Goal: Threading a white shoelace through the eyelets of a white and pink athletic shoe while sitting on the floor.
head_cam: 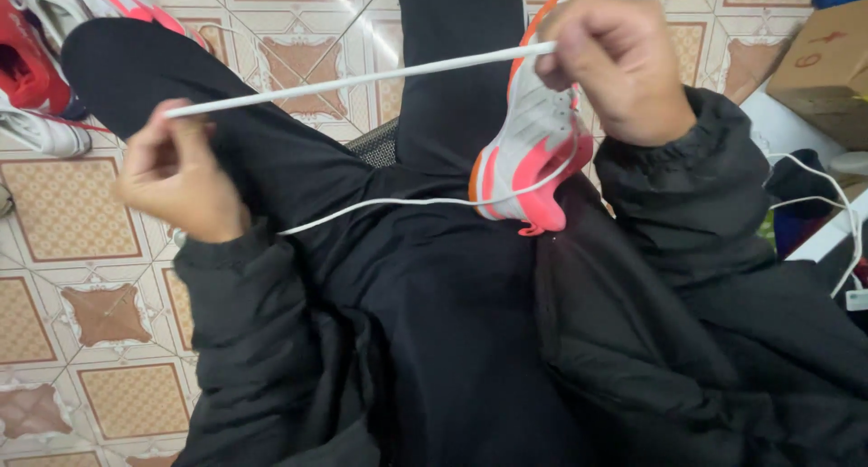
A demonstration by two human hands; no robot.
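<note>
A white shoelace [362,76] runs taut between the two hands, above the lap of a seated person in black trousers [434,277] and a black padded jacket [687,250]. The left hand [176,173] is clenched around the lace's lower end, its tip showing just above the knuckles. The right hand [615,65], higher up, pinches the other end and grips a white sports shoe with pink and orange trim [533,150], which hangs below that hand over the lap, its sole turned away. A second, slack run of the lace curves from the shoe back toward the left sleeve. On the patterned tile floor [72,205], near its upper left corner, lie more shoes [41,69] in red and white. A brown cardboard box [827,60] stands at the upper right; whether it holds anything cannot be seen. White cables [836,205] trail beside it.
</note>
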